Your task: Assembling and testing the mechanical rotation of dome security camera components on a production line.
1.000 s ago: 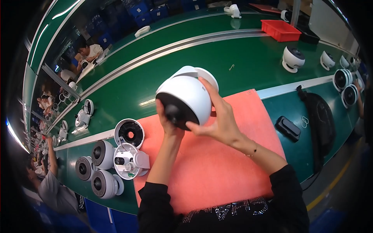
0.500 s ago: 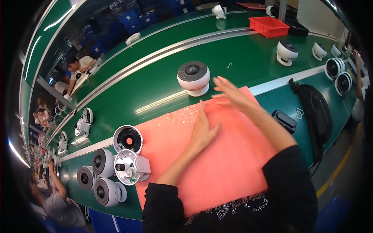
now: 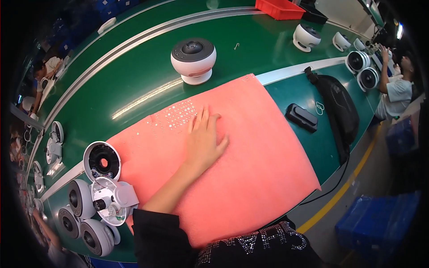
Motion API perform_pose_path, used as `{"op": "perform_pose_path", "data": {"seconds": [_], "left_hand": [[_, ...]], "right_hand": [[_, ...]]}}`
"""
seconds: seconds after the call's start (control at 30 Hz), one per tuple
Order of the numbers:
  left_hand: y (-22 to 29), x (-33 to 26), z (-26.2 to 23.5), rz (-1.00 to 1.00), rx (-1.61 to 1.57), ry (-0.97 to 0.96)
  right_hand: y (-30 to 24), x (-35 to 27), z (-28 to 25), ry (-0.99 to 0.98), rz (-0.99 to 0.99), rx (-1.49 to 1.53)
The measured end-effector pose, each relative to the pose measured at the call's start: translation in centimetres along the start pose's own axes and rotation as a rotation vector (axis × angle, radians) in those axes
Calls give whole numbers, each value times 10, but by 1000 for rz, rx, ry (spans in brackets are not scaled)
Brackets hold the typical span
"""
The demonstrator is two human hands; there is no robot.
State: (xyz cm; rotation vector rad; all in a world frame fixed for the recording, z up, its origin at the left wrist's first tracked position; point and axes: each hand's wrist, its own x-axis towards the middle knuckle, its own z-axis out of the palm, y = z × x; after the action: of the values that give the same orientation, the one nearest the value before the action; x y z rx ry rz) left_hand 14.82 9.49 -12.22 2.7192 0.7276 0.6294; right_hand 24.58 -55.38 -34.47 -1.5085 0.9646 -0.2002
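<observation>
My left hand (image 3: 203, 139) lies flat, palm down and fingers apart, on a pink foam mat (image 3: 263, 152) and holds nothing. Just beyond its fingertips a patch of small shiny screws (image 3: 178, 114) is scattered on the mat. A round white fan unit (image 3: 193, 59) with a dark grille top stands upright on the green conveyor belt (image 3: 134, 76), beyond the mat's far edge and apart from the hand. My right hand is out of view.
Several white fan housings and an open fan base (image 3: 111, 199) cluster at the mat's left edge. A black pouch (image 3: 340, 107) and a small black device (image 3: 301, 117) lie right of the mat. More fans (image 3: 306, 36) and a red bin (image 3: 279, 8) sit farther off. A co-worker (image 3: 395, 91) sits at far right.
The fan unit I held in both hands a second ago now stands on the belt. My right hand has left the view, and my left hand has settled flat on the mat.
</observation>
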Motion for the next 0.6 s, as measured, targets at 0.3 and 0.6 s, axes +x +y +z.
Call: {"op": "perform_pose_path", "data": {"seconds": [0.3, 0.6], "left_hand": [[0, -4, -1, 13, 32, 16], [-1, -6, 1, 27, -39, 32]], "right_hand": [[56, 12, -81, 3, -56, -81], [65, -40, -94, -83, -132, -202]]}}
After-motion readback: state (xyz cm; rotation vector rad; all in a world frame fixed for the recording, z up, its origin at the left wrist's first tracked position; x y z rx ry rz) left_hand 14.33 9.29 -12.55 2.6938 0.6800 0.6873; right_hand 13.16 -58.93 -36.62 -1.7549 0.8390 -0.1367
